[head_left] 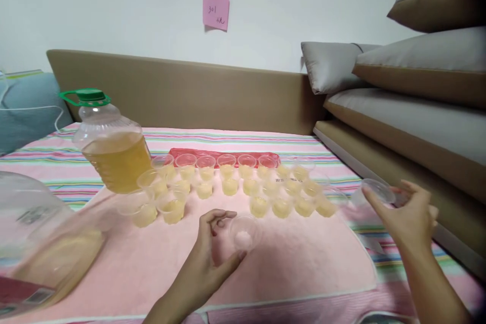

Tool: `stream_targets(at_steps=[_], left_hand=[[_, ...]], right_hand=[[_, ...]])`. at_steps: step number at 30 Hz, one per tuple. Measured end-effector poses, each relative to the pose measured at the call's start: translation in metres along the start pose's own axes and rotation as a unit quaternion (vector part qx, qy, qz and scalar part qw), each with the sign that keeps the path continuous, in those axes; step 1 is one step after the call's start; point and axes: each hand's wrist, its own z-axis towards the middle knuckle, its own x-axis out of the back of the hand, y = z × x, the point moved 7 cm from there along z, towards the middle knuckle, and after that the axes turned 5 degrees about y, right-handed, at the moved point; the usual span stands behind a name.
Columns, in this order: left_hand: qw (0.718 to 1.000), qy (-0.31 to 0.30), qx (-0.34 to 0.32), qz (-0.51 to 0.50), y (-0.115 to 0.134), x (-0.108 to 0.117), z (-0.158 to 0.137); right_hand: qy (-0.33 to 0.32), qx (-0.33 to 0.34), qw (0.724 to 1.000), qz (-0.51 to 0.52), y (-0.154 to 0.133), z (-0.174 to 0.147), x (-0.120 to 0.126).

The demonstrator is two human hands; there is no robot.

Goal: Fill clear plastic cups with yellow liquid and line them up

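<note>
Nearest, a big clear plastic jug of yellow liquid [41, 248] looms tilted at lower left. Left hand [207, 258] loosely cups an empty clear plastic cup [245, 233] on the pink cloth [296, 263]; right hand [406, 215] pinches a stack of clear cups [374, 195]. A careless sweep could topple the filled small cups [228, 182] just beyond.

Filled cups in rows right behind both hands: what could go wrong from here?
1. The left hand at the empty cup sits just before the filled cups; a nudge could tip them.
2. The right hand pinches a thin cup stack; it may slip.
3. The oil bottle crowds the cups.
</note>
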Motion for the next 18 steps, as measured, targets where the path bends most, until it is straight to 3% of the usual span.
stream_targets(at_steps=[7, 14, 18], left_hand=[[0.999, 0.008, -0.023, 0.048, -0.005, 0.002, -0.002], [0.999, 0.023, -0.016, 0.034, -0.005, 0.006, -0.005], [0.999, 0.032, -0.016, 0.034, -0.002, 0.009, -0.004]], right_hand=[[-0.057, -0.024, 0.998, -0.013, 0.028, 0.0, -0.028], [-0.016, -0.029, 0.999, 0.002, 0.036, 0.0, -0.034], [0.042, 0.002, 0.999, 0.003, 0.028, 0.0, -0.019]])
